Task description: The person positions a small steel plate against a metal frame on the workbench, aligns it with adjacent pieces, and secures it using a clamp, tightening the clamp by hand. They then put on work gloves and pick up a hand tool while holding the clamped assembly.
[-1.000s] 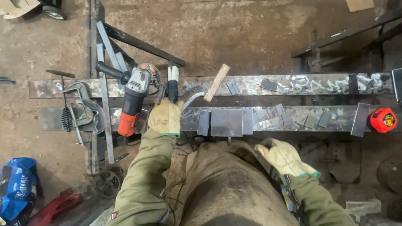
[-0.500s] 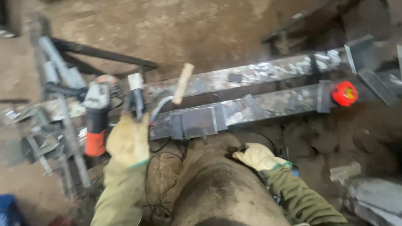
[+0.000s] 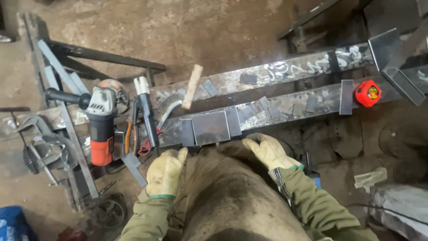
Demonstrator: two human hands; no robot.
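Gloves on both hands, pale yellow leather with green cuffs. Left hand (image 3: 166, 172) rests on the person's brown-trousered knee (image 3: 223, 192), fingers loosely curled, holding nothing visible; palm side is hidden. It sits just below the black-and-red electrode holder (image 3: 146, 118) lying on the near grey steel beam (image 3: 276, 111), not touching it. Right hand (image 3: 266, 151) lies flat, fingers relaxed and open, just below the beam edge near the dark square steel plates (image 3: 210, 127); contact with the beam cannot be told. Orange-and-grey angle grinder (image 3: 100, 120) lies left of the holder, disc partly hidden. Wooden-handled wire brush (image 3: 180, 100) spans the gap to the far steel beam (image 3: 285, 71). Red round tape measure (image 3: 368, 93) sits at right. Blue object at bottom left is cut off.
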